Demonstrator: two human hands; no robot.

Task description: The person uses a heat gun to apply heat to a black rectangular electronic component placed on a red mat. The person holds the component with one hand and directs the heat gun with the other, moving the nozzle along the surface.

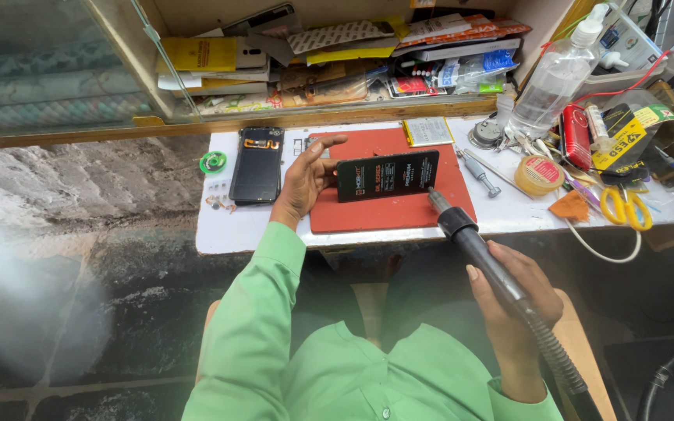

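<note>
My left hand (pixel 306 178) holds the left end of a black rectangular phone panel (pixel 388 175) that lies on a red work mat (pixel 399 210). My right hand (pixel 512 300) grips the black handle of a hot-air tool (pixel 477 249). Its metal nozzle points at the panel's lower right corner. The tool's ribbed hose runs down past my wrist. A second opened black phone (pixel 257 165) lies flat to the left of my left hand on the white bench (pixel 220 230).
A clear pump bottle (pixel 555 78), a red case (pixel 576 136), a tape roll (pixel 538 175), yellow-handled scissors (pixel 626 206), a screwdriver (pixel 479 175) and a small green reel (pixel 213 162) sit on the bench. Packets crowd the shelf (pixel 337 54) behind. A glass case stands at left.
</note>
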